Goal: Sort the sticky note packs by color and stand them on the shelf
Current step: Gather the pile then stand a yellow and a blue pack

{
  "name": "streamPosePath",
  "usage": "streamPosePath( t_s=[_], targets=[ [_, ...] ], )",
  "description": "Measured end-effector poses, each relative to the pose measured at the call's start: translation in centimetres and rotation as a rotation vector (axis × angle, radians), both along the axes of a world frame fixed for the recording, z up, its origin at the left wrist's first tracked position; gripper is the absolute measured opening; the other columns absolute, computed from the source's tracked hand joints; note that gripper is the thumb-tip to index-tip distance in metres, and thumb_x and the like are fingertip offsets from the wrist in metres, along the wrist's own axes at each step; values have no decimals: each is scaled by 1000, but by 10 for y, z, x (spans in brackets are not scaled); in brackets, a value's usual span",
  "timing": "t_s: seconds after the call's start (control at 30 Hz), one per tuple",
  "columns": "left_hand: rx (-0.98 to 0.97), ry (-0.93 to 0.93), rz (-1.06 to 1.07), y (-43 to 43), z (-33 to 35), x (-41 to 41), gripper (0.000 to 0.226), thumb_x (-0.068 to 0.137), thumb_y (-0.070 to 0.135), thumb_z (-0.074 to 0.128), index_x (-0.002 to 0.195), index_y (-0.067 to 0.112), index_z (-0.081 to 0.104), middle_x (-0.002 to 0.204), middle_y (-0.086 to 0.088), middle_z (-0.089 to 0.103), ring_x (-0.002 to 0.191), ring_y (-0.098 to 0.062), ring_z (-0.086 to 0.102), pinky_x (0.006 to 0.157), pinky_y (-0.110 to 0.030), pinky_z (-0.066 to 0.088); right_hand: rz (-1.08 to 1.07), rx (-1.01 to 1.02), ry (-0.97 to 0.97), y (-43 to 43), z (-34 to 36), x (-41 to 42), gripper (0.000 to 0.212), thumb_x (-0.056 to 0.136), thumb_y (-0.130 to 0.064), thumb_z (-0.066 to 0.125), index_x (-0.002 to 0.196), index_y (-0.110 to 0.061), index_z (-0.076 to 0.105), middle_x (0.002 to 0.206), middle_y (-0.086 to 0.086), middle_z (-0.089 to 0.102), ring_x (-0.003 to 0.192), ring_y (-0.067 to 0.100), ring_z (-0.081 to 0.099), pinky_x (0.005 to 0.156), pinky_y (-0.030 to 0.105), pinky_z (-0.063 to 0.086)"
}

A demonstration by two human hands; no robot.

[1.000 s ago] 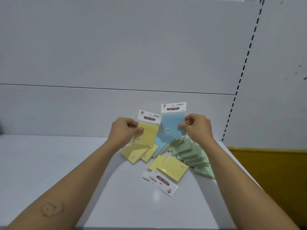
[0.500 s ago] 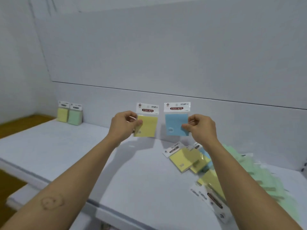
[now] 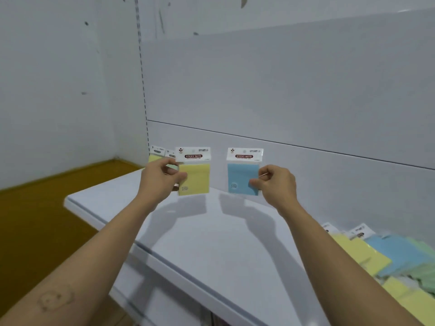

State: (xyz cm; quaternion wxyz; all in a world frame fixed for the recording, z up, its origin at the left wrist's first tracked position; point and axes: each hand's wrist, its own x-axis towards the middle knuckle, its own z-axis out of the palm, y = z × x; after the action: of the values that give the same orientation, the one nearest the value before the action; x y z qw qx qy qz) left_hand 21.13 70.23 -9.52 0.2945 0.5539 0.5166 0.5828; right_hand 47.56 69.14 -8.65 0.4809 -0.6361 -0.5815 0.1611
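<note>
My left hand (image 3: 160,178) pinches a yellow sticky note pack (image 3: 195,177) by its left edge and holds it upright above the white shelf (image 3: 211,243). My right hand (image 3: 277,184) grips a blue sticky note pack (image 3: 241,177) by its right edge, also upright, beside the yellow one. Two packs (image 3: 156,155) stand against the back panel at the shelf's far left end, mostly hidden behind my left hand. A loose pile of yellow, blue and green packs (image 3: 388,262) lies flat on the shelf at the right.
The grey back panel (image 3: 282,102) rises behind the shelf. A perforated upright (image 3: 143,90) marks its left end, beside a white wall. Brown floor (image 3: 47,220) lies to the left, below the shelf's front edge (image 3: 141,250).
My view and both hands have swung left along the shelf, carrying the yellow and blue packs away from the pile toward the two standing packs at the left end.
</note>
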Motion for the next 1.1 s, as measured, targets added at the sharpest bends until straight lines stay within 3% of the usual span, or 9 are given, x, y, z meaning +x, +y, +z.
streamPosePath(
  t_s=[0.33,0.57,0.77,0.93,1.1],
  targets=[
    [-30,-80,99,9,-5,-156,28,79,2,74,103,4,62,88,-11,72,73,-22,72,55,-32,58,61,1,-51,34,-2,-144,14,70,-17,76,80,-19,66,74,-4,69,71,17,61,61,27,45],
    [-54,-53,112,25,-19,-237,22,76,0,76,94,4,66,84,-10,72,74,-24,72,53,-27,55,57,10,-25,59,-14,-217,14,70,-15,76,78,-18,66,73,-4,67,70,18,61,64,30,49],
    [-88,-2,95,49,-28,-251,19,76,2,77,81,13,63,83,-5,67,77,-23,68,62,-34,58,-1,-10,12,78,-30,-240,14,71,-12,75,78,-17,63,79,-1,67,77,22,62,71,37,53],
    [-95,12,66,76,-39,-252,18,77,3,77,88,11,65,84,-5,69,81,-23,69,67,-37,60,-52,-20,23,101,-44,-246,12,74,-11,71,80,-14,62,82,1,65,78,23,59,71,36,51],
    [-100,45,30,120,-47,-248,18,77,2,76,87,13,68,89,-9,72,85,-24,70,72,-40,60,-69,-32,50,137,-63,-244,11,77,-9,66,80,-16,59,76,-3,62,73,20,57,60,29,45]
  ],
)
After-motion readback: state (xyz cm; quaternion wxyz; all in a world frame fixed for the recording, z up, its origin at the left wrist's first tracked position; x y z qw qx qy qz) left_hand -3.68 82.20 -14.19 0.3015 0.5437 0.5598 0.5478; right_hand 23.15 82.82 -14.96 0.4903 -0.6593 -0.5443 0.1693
